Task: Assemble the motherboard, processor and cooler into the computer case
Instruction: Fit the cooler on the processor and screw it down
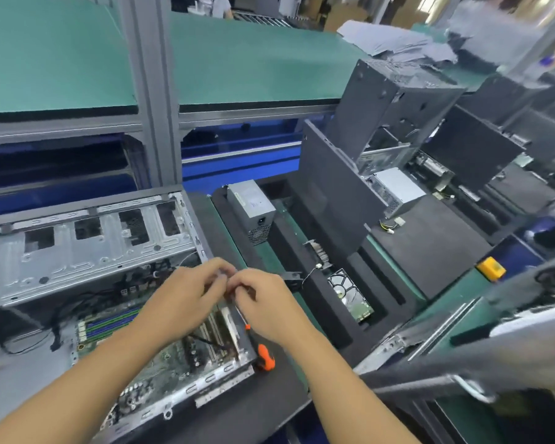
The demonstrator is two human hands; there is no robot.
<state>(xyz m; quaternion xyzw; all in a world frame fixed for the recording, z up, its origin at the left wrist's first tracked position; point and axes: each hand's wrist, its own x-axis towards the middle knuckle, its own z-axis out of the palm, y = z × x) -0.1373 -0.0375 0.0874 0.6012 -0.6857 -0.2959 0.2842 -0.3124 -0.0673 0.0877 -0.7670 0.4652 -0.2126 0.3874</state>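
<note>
An open metal computer case (77, 251) lies on its side at the left. The motherboard (161, 357) sits inside it, with green and blue memory slots (109, 322) showing. Both hands meet over the case's right edge. My left hand (186, 296) has curled fingers that pinch something small, hidden between the fingertips. My right hand (263, 302) holds a screwdriver with an orange and black handle (263, 354), its shaft pointing up toward the fingertips. No processor or cooler can be made out.
A grey power supply (252, 209) stands just right of the case on black foam (321, 318). A hard drive (350, 293) lies in a foam slot. More dark cases (391, 123) stand at the right. A green shelf (253, 65) overhangs the back.
</note>
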